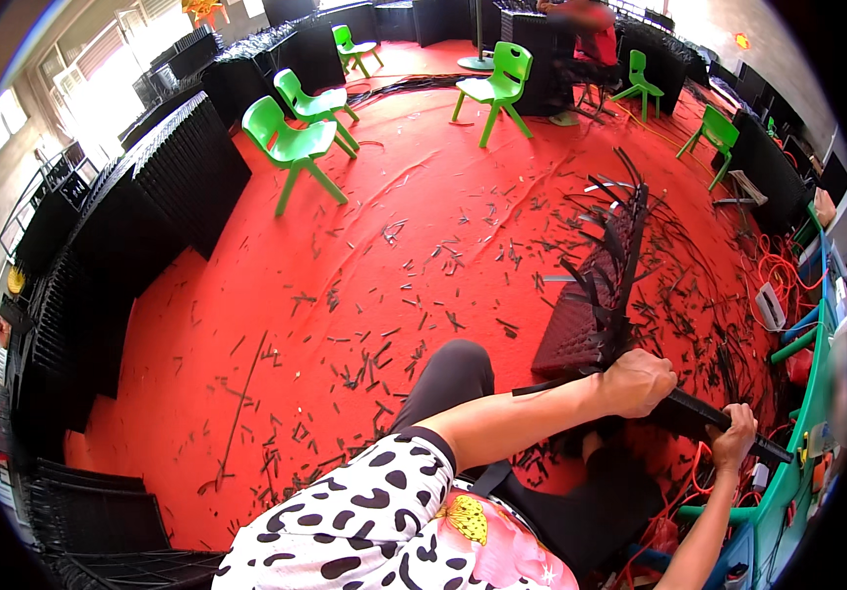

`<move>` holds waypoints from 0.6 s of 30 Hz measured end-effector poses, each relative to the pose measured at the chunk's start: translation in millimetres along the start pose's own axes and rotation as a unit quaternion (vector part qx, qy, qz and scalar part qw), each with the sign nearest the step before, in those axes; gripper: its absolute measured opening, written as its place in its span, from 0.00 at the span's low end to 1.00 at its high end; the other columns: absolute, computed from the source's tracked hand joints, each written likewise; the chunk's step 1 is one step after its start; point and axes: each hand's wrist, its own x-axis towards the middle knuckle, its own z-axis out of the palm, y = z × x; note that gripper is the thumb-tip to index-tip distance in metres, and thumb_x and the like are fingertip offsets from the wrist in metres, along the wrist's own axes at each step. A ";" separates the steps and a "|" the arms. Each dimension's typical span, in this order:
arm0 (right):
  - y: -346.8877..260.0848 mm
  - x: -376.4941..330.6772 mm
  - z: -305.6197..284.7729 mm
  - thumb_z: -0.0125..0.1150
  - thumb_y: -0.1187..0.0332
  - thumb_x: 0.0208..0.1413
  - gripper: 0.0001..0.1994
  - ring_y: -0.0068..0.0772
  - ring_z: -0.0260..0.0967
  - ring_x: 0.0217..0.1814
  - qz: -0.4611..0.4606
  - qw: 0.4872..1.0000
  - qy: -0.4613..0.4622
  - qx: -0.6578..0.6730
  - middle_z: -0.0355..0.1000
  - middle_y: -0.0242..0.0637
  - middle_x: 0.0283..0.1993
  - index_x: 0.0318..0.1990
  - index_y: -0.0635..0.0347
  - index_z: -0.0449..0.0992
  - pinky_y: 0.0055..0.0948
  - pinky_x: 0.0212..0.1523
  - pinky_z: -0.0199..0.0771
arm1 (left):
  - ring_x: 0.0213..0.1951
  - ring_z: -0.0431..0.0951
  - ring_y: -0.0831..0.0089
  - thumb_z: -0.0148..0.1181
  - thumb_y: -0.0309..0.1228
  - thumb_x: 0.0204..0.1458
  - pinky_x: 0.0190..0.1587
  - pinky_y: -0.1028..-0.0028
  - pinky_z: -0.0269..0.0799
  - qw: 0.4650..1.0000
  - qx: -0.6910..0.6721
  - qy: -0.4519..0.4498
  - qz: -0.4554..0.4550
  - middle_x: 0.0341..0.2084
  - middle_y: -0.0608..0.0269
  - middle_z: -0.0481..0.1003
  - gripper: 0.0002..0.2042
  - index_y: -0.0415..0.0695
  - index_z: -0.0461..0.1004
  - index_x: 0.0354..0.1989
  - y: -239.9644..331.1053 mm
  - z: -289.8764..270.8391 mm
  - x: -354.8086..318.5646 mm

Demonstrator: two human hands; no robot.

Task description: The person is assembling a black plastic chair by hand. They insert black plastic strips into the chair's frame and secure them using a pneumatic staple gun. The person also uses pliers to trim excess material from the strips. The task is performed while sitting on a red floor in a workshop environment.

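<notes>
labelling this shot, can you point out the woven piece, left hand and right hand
Woven piece [575, 332]: head view, on its dark woven face.
Left hand [640, 382]: head view, middle of the hand.
Right hand [734, 439]: head view, middle of the hand.

Left fingers [656, 378] balled up pretty tight, right fingers [740, 422] curled near them, right forearm [704, 536] angled below.

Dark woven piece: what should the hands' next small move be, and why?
Probably the left hand should shift toward the loose strip ends, since they stick out unevenly from the dark woven piece, while the right hand grips the black bar.
</notes>
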 end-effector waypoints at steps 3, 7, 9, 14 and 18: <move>1.8 1.0 2.0 0.69 0.71 0.25 0.18 0.46 0.63 0.35 0.001 1.000 -0.005 -0.008 0.62 0.38 0.28 0.26 0.58 0.65 0.38 0.37 0.59 | 0.27 0.76 0.57 0.53 0.28 0.44 0.31 0.63 0.71 1.000 0.003 -0.003 -0.002 0.24 0.55 0.72 0.05 0.40 0.71 0.24 -1.2 3.1 1.1; 1.5 1.1 1.7 0.69 0.65 0.30 0.18 0.46 0.62 0.36 0.009 1.000 -0.021 -0.013 0.62 0.38 0.28 0.26 0.59 0.66 0.38 0.39 0.60 | 0.26 0.76 0.58 0.54 0.29 0.43 0.30 0.63 0.71 1.000 0.010 -0.007 -0.010 0.24 0.55 0.72 0.05 0.40 0.72 0.25 -0.1 3.0 0.3; 6.1 -0.3 3.2 0.68 0.62 0.33 0.18 0.46 0.62 0.36 -0.002 1.000 -0.017 -0.019 0.62 0.39 0.28 0.26 0.59 0.65 0.38 0.38 0.60 | 0.27 0.76 0.58 0.54 0.29 0.43 0.31 0.64 0.71 1.000 0.009 -0.001 -0.009 0.24 0.55 0.72 0.05 0.40 0.73 0.25 1.2 3.3 0.5; 10.1 0.4 6.3 0.67 0.54 0.36 0.20 0.46 0.62 0.35 -0.020 1.000 -0.009 -0.021 0.61 0.40 0.28 0.26 0.59 0.65 0.38 0.38 0.59 | 0.27 0.75 0.58 0.54 0.28 0.43 0.30 0.64 0.70 1.000 0.005 0.025 -0.001 0.24 0.55 0.71 0.04 0.41 0.71 0.24 0.5 5.4 -1.7; 12.3 -2.4 11.2 0.67 0.55 0.34 0.21 0.47 0.62 0.36 -0.018 1.000 0.011 -0.016 0.61 0.41 0.28 0.27 0.59 0.65 0.38 0.39 0.59 | 0.27 0.75 0.58 0.54 0.28 0.43 0.30 0.63 0.69 1.000 0.007 0.013 0.001 0.24 0.55 0.70 0.04 0.40 0.70 0.23 1.3 5.1 -0.4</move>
